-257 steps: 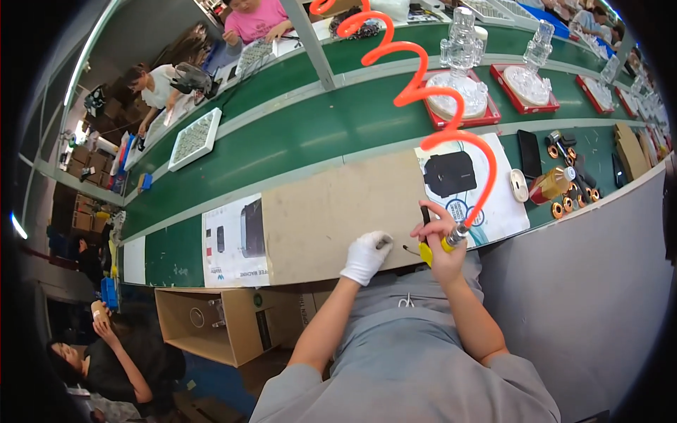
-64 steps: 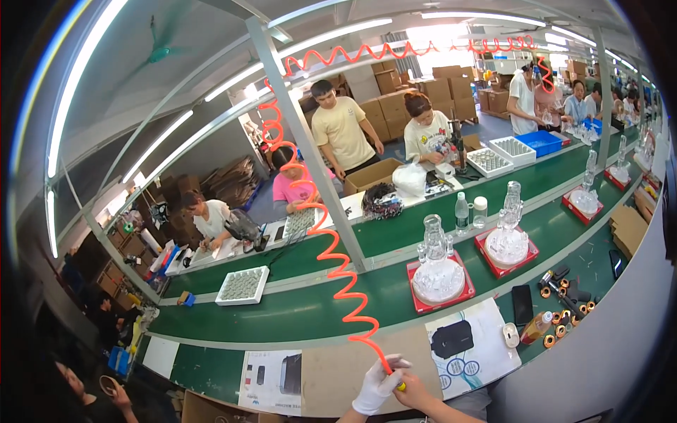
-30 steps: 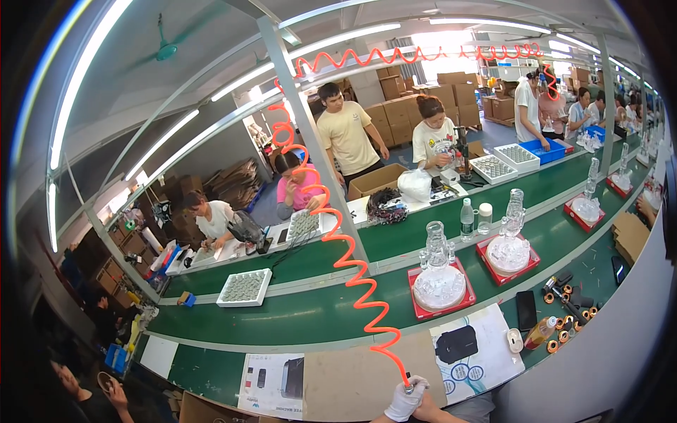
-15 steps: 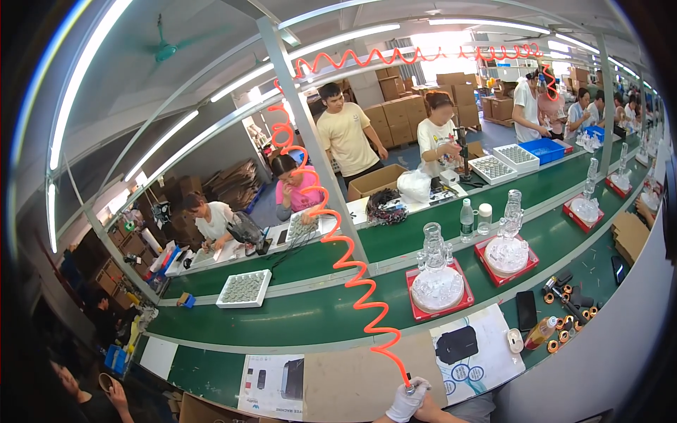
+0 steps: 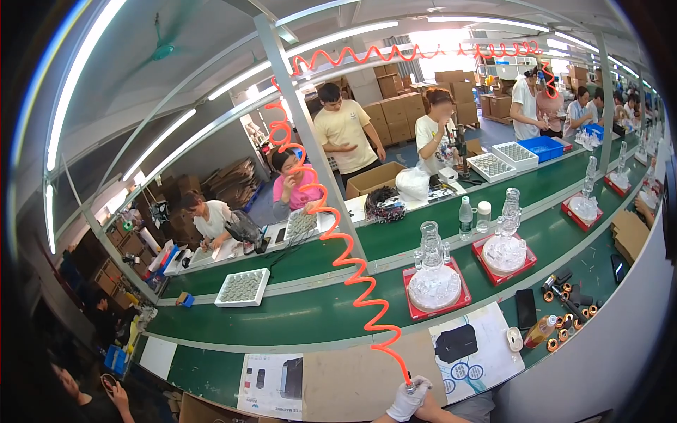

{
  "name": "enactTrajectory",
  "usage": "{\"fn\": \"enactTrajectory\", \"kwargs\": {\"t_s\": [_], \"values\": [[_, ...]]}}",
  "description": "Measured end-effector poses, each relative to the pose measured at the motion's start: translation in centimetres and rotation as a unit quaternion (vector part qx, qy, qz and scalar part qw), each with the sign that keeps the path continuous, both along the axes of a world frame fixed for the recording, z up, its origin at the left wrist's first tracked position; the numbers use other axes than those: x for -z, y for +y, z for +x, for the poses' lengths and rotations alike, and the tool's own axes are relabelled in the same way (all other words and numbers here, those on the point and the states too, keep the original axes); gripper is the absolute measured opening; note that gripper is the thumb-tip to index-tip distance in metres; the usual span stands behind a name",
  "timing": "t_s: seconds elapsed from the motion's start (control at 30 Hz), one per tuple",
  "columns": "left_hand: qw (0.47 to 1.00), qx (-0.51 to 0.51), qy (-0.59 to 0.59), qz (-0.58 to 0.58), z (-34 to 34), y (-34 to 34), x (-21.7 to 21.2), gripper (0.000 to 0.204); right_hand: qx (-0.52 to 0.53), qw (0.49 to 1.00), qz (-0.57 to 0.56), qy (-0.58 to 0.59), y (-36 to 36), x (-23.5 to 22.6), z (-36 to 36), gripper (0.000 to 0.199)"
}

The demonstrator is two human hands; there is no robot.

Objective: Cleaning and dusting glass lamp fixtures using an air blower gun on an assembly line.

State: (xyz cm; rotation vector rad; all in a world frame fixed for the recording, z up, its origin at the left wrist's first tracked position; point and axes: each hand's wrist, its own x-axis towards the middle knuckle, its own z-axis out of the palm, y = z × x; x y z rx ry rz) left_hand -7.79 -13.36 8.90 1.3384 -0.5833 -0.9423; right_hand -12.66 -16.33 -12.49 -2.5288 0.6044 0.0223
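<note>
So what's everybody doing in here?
It's a factory line. The person wearing the camera has a white-gloved left hand on the end of a curly orange air hose above a cardboard sheet; the right hand sits just behind it. Glass pieces on red trays stand on the green conveyor belt, and other workers stand across it.

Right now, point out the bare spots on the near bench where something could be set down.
The brown board is bare between the printed sheet and the white sheet bearing a black block. The green belt is open between the white tray and the red tray. Right end crowded: rings, phone.
</note>
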Motion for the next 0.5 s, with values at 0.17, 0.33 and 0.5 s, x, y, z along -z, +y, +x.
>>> {"fn": "enactTrajectory", "kwargs": {"t_s": [0.17,0.33,0.5], "values": [[0.998,-0.041,-0.036,-0.041,-0.1,-0.2,0.5,0.013,-0.043,0.874,0.362,-0.322,-0.9,-1.4,-0.6,0.053],[1.0,0.001,0.019,0.007,0.4,0.2,-0.1,0.013,0.02,0.85,0.435,-0.297,-2.0,-10.7,-2.3,0.052],[1.0,-0.012,0.026,-0.011,0.2,0.3,-0.2,0.013,-0.007,0.87,0.391,-0.301,-2.5,-11.7,-2.2,0.052]]}}
